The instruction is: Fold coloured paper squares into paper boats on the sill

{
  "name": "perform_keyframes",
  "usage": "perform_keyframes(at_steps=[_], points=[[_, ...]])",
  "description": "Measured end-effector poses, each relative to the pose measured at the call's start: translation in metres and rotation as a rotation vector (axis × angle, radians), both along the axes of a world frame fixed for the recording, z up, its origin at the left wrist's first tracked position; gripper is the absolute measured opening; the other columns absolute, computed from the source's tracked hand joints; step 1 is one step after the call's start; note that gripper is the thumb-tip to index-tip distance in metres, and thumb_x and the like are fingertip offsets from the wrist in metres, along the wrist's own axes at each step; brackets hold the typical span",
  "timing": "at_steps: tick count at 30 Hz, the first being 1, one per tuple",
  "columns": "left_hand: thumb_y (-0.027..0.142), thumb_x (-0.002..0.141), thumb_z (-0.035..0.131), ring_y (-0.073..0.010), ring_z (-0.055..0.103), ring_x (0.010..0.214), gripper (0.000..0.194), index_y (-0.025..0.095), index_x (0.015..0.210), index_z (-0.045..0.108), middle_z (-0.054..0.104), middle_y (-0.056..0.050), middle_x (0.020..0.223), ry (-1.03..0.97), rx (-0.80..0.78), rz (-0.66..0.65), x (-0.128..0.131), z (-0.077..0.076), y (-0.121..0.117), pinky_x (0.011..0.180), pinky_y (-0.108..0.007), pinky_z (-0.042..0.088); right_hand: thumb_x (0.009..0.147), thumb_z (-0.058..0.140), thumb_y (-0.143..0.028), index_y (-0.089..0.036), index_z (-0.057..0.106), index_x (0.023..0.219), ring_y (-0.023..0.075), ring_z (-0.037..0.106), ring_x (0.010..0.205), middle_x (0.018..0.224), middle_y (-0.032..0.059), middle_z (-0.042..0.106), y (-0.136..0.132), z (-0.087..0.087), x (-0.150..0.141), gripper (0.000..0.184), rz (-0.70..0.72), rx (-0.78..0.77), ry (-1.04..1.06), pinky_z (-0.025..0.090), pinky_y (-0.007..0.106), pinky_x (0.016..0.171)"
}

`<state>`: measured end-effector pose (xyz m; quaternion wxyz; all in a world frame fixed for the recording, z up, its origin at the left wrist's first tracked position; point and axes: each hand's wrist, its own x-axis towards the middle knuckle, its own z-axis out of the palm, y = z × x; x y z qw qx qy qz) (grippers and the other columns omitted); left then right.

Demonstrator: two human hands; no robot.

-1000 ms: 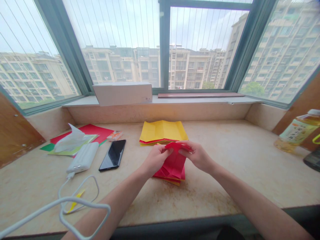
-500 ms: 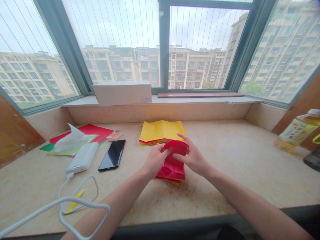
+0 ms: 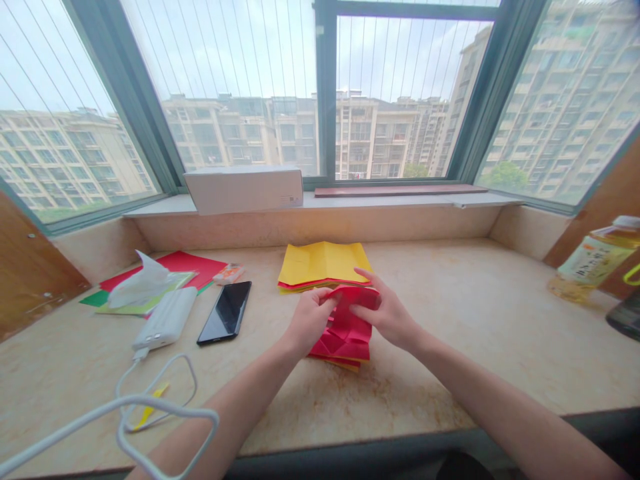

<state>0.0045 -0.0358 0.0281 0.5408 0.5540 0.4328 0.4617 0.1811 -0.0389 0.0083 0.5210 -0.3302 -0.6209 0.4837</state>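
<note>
Between my two hands is a folded piece of red paper [image 3: 354, 297], raised over a small stack of creased red paper [image 3: 345, 341] with yellow edges showing underneath. My left hand [image 3: 313, 319] pinches its left side between thumb and fingers. On the other side, my right hand [image 3: 387, 312] grips the right edge, thumb in front and index finger stretched out. Just behind lies a pile of creased yellow paper [image 3: 324, 261] with some red in it. My fingers hide part of the folded piece.
To the left lie a black phone [image 3: 225, 312], a white power bank [image 3: 166, 317] with a looped white cable [image 3: 165, 405], a tissue pack [image 3: 143, 287] and red sheets [image 3: 193, 265]. A drink bottle [image 3: 593, 260] stands far right. A white box [image 3: 245, 190] rests on the windowsill.
The held red paper has tipped, so its top face looks flatter and narrower. Both hands keep their grip and nearly the same place. The camera view has shifted slightly.
</note>
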Motion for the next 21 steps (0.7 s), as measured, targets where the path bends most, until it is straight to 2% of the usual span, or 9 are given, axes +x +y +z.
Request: perform_keyframes(at_steps=[9,16,21], points=[[0.052,0.072,0.077,-0.0171,0.066,0.065,0.045,0.011,0.091,0.071,0.071,-0.008,0.077,-0.104,-0.035,-0.046,0.0006,-0.0003,-0.0002,0.061,-0.028,0.053,0.073,0.077,-0.035,-0.026,0.038,0.143,0.023,0.073,0.086,0.097,0.0046,0.074,0.0018,0.0049,0.001,0.081,-0.041,-0.157,0.085,0.061,0.041,0.08],[0.053,0.07,0.078,-0.0155,0.065,0.062,0.048,0.011,0.09,0.07,0.071,-0.008,0.08,-0.105,-0.063,-0.044,-0.0006,-0.0036,0.0023,0.057,-0.026,0.053,0.073,0.079,-0.034,-0.028,0.039,0.141,0.0236,0.071,0.095,0.104,0.0053,0.074,0.0021,-0.0021,-0.0028,0.08,-0.015,-0.066,0.067,0.059,0.042,0.087],[0.052,0.07,0.079,-0.016,0.066,0.063,0.046,0.011,0.089,0.07,0.07,-0.008,0.079,-0.107,-0.065,-0.054,0.0002,-0.0034,0.0021,0.058,-0.027,0.053,0.072,0.08,-0.035,-0.026,0.041,0.14,0.0243,0.072,0.096,0.107,0.0063,0.074,0.0005,-0.0025,-0.0062,0.079,-0.09,-0.047,0.067,0.059,0.042,0.087]])
